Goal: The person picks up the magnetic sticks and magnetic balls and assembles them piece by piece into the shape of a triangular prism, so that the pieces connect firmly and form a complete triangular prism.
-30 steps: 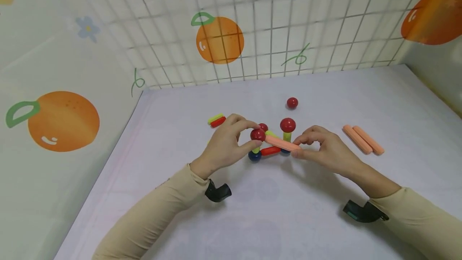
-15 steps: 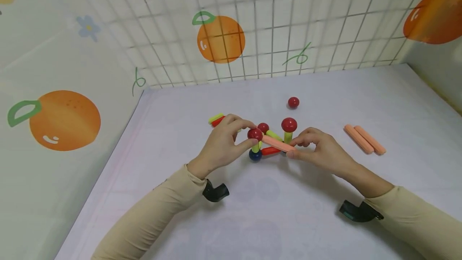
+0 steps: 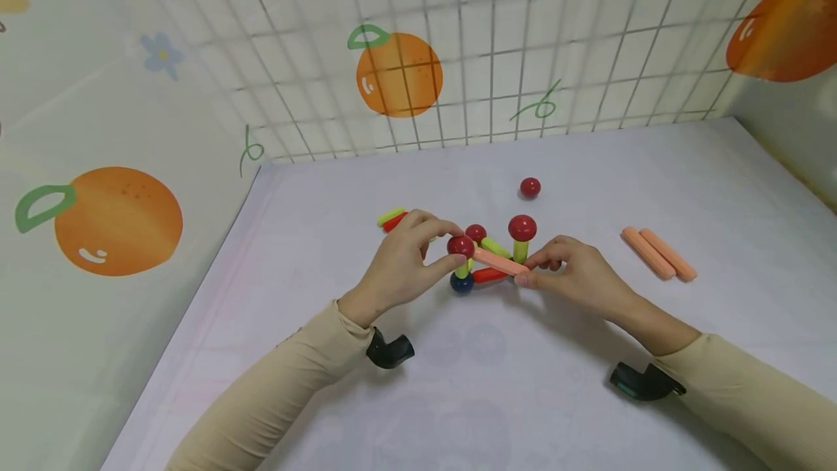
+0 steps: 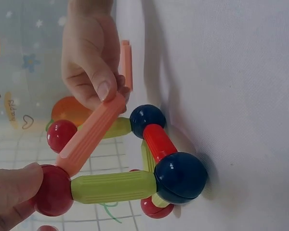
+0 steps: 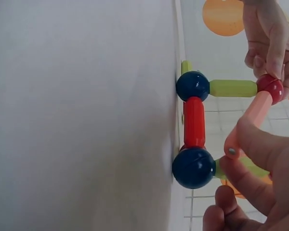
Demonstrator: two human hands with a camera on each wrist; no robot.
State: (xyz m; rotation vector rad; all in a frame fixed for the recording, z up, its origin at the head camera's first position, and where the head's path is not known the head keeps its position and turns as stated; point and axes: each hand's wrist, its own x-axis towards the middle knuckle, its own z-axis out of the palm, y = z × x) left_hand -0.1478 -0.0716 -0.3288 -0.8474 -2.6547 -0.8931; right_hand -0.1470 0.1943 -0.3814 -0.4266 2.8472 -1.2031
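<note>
Head view: the left hand (image 3: 402, 256) is covering most of the yellow-green and red rod pair (image 3: 391, 218) lying at its 11 o'clock; only the rod ends are showing. The right hand (image 3: 575, 275) is hiding the far blue ball of the ball-and-rod frame (image 3: 487, 260).

Left wrist view: the left edge is cutting off the left hand's fingers (image 4: 14, 185), and the bottom edge is clipping a red ball (image 4: 47, 228) at 7 o'clock.

Right wrist view: the right hand's fingers (image 5: 260, 159) are running off the bottom and right edges, screening part of the yellow-green rod (image 5: 245, 166) behind them.
</note>
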